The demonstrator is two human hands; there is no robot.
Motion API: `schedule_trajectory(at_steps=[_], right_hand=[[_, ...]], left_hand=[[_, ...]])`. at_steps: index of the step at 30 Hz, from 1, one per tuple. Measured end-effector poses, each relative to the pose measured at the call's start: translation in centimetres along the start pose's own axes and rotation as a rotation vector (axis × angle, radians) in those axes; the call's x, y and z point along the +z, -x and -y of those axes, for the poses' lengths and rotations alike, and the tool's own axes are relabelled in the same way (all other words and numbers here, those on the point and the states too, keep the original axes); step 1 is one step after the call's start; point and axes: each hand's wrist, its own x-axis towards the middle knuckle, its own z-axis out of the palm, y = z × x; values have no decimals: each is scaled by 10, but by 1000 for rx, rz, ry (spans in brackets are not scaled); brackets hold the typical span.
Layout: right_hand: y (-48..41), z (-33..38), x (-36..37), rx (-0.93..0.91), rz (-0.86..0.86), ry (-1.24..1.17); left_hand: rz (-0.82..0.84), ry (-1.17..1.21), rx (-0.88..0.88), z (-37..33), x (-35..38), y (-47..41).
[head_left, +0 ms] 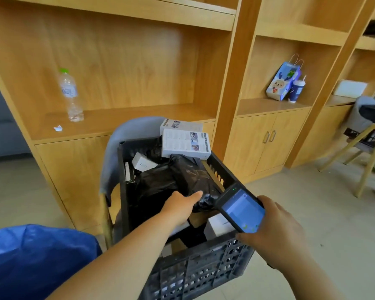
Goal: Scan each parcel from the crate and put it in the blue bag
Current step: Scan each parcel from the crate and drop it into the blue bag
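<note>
While the right hand [275, 230] holds the scanner [240, 208] over the crate's near right corner, grip curled round its lower end and screen facing up, the left hand [182, 206] is reached into the crate [204, 263] and rests on the black parcel [178, 180]. The thumb lies across the crinkled plastic, but the other fingers are hidden behind the hand, so I can't tell whether that grip is clamped on it or only touching.

The parcel sits on top of the pile, mid-crate, directly ahead of the left hand. Its long side runs away from the person toward the white boxes [185, 146] at the far rim. The scanner's head points up-left at the parcel, just beside its near end.

The blue bag [37, 256] is low left, beside the left forearm and outside the crate. Judgement: the left hand is the nearer one for both the lift and the drop, and the parcel likely needs turning to show a label first.
</note>
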Motion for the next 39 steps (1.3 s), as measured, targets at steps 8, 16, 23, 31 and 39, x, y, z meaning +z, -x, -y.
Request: schedule_trajectory(at_steps=[8, 16, 23, 31, 39], right_hand=[[-9, -23, 7, 17, 31, -24], [-10, -21, 2, -15, -11, -90], [-5, -9, 2, -33, -18, -123], [1, -25, -2, 19, -76, -143], [-3, -34, 4, 36, -47, -126]], left_hand=[[-62, 453, -63, -6, 20, -48], [-210, 442, 55, 0, -31, -18], [-572, -404, 640, 6, -53, -3], [75, -555, 380, 12, 1, -37], [-20, -614, 109, 22, 5, -71]])
